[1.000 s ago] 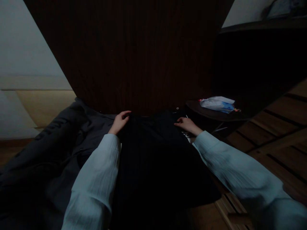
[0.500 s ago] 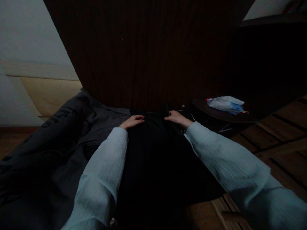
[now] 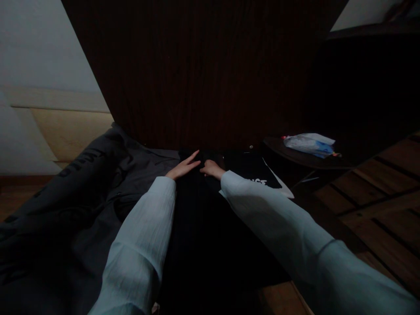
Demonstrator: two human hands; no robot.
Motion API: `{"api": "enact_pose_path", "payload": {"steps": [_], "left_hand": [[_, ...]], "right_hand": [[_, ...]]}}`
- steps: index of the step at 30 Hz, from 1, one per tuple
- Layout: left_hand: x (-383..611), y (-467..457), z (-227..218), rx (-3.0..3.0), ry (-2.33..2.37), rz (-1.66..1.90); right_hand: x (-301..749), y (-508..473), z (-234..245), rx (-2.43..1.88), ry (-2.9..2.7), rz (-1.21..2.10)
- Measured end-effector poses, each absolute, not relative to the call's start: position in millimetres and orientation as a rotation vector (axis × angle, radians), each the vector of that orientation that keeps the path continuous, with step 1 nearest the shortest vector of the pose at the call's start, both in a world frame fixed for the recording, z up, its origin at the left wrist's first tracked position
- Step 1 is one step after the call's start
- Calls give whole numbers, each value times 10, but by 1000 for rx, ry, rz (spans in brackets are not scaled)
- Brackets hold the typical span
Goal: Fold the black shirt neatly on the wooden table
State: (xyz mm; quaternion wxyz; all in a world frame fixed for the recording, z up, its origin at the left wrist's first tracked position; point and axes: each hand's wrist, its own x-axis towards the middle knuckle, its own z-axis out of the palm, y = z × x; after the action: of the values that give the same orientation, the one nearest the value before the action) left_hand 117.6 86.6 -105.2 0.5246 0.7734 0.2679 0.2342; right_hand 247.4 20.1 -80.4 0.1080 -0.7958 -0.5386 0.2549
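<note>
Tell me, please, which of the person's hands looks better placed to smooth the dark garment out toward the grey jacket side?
Probably the left hand: it lies flat and open on the black garment, right beside the grey jacket. The right hand looks curled, pinching the fabric's top edge.

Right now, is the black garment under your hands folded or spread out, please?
Cannot tell: the black garment is too dark; left hand and right hand rest on it.

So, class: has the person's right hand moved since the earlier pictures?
Yes. The right hand has slid left across the black garment, away from the plastic bag, and now nearly meets the left hand.
</note>
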Motion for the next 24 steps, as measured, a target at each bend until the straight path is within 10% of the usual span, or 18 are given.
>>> {"api": "enact_pose_path", "payload": {"steps": [24], "left_hand": [[1251,918,-1104,1976,789,461]], "right_hand": [[3018,-2247,-848,-2466,-1773,654]]}}
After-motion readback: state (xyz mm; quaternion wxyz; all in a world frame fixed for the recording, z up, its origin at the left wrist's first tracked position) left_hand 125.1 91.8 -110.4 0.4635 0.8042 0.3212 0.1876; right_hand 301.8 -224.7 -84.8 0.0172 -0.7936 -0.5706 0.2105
